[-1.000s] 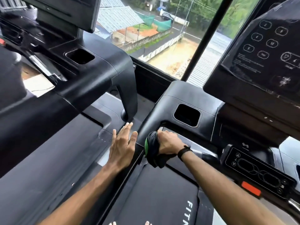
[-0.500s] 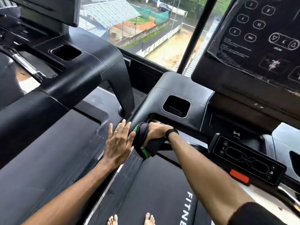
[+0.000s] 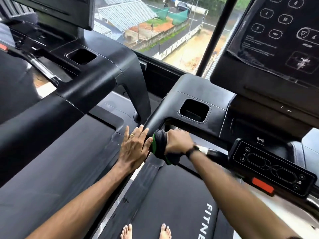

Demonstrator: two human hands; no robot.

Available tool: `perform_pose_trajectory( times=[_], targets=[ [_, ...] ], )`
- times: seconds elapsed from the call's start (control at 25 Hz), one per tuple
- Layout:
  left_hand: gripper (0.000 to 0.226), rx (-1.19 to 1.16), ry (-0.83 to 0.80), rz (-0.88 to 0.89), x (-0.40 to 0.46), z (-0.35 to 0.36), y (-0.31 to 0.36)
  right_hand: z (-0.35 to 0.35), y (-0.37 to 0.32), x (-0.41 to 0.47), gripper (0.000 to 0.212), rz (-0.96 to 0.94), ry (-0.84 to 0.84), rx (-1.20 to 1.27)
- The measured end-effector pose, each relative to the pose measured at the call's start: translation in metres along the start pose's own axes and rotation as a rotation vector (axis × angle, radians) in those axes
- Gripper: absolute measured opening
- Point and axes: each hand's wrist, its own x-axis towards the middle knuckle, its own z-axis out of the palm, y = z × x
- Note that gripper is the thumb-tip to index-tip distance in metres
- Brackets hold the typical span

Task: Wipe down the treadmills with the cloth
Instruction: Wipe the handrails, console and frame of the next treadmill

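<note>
Cloth (image 3: 159, 147) against handrail (image 3: 156, 120), seemingly.

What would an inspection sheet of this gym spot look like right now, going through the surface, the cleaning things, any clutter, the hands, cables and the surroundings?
Surface: black treadmill belt, person standing on it barefoot.
Job's things: dark cloth with green edge bunched against the handrail below the cup holder.
Clutter: nothing seen.
Hands: right hand grips the cloth; left hand lies flat, fingers straight, beside the handrail, a ring on one finger.
Cables: nothing seen.
Surroundings: control panel with a red button at right, console screen above, second treadmill at left, window onto roofs and a yard.
</note>
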Motion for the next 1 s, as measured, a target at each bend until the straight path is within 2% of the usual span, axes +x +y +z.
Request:
perform_pose_trajectory(
  times=[0.04,0.08,0.16,0.24,0.28,0.32,0.44,0.48,0.52,0.64,0.68,0.72,0.84,0.88,0.96,1.0],
  targets=[
    [0.073,0.005,0.007,-0.004,0.001,0.000,-0.001,0.019,-0.004,-0.017,0.034,-0.055,0.163,-0.184],
    [0.071,0.014,0.015,-0.011,0.002,0.001,-0.001,0.026,-0.004,-0.029,0.032,-0.040,0.235,-0.240],
    [0.066,0.040,0.025,-0.017,0.004,0.001,-0.001,0.002,0.006,-0.016,0.031,-0.083,0.071,-0.196],
    [0.060,0.069,0.004,0.007,0.004,0.002,0.000,-0.019,0.020,0.006,0.035,-0.029,-0.221,0.075],
    [0.058,0.094,0.002,0.022,0.004,0.001,0.001,-0.019,0.022,0.011,0.040,-0.024,-0.280,0.124],
    [0.056,0.123,0.001,0.033,0.002,0.000,0.002,-0.016,0.020,0.007,0.044,-0.013,-0.240,0.124],
    [0.054,0.131,0.026,0.022,0.003,0.000,0.001,0.024,0.017,-0.034,0.040,-0.044,0.264,-0.205],
    [0.054,0.133,0.034,0.019,0.003,0.000,0.000,0.025,0.023,-0.044,0.035,-0.033,0.283,-0.237],
    [0.054,0.137,0.039,0.019,0.002,0.001,0.001,0.011,0.034,-0.045,0.031,-0.036,0.193,-0.211],
    [0.055,0.130,0.047,0.022,0.004,0.002,-0.001,-0.031,0.063,-0.027,0.039,-0.019,-0.331,0.252],
    [0.055,0.130,0.055,0.025,0.004,0.003,-0.001,-0.034,0.064,-0.025,0.039,-0.021,-0.372,0.307],
    [0.055,0.134,0.057,0.030,0.003,0.003,-0.001,-0.029,0.063,-0.028,0.040,-0.009,-0.320,0.263],
    [0.055,0.127,0.074,0.029,0.004,0.004,-0.003,0.020,0.056,-0.066,0.036,-0.042,0.256,-0.239],
    [0.055,0.121,0.077,0.027,0.005,0.004,-0.003,0.025,0.058,-0.075,0.034,-0.022,0.313,-0.273],
    [0.056,0.111,0.081,0.034,0.005,0.005,-0.004,-0.001,0.075,-0.066,0.034,0.004,0.075,-0.212],
    [0.056,0.106,0.083,0.038,0.005,0.006,-0.004,-0.016,0.087,-0.058,0.040,0.032,-0.080,-0.032]
  ],
)
